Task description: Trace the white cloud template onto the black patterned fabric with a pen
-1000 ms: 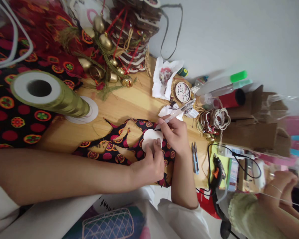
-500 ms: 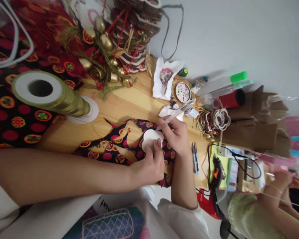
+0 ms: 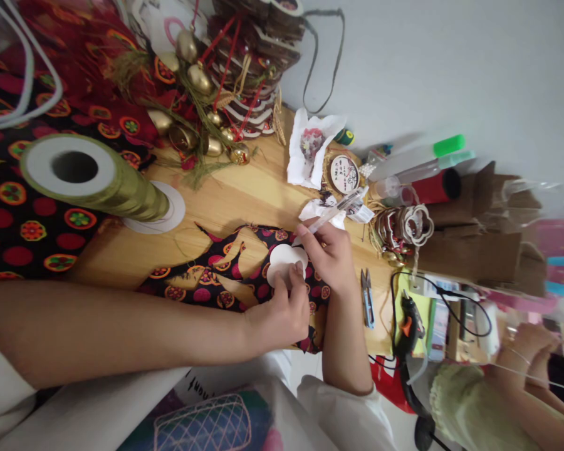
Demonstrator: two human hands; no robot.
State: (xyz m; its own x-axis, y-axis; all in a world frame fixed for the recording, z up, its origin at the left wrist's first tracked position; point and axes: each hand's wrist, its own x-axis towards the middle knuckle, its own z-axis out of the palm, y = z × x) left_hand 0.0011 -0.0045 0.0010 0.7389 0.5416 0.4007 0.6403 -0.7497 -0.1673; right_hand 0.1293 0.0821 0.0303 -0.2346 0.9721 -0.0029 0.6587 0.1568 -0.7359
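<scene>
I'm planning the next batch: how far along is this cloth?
Done: gaps in the patterned cloth suggest pieces cut away. In hand: the left hand steadies a white flower-shaped template; the right hand holds a pen at its edge. Remaining, apparently: finishing this outline and cutting it out; the snips lie aside.

One head-worn camera looks forward and down from above the person's white clothing (image 3: 348,419), near enough to centre the left hand (image 3: 289,310) and right hand (image 3: 326,250) over the light-brown wooden surface (image 3: 244,194); the plain pale-grey wall (image 3: 427,69) fills the upper right.
</scene>
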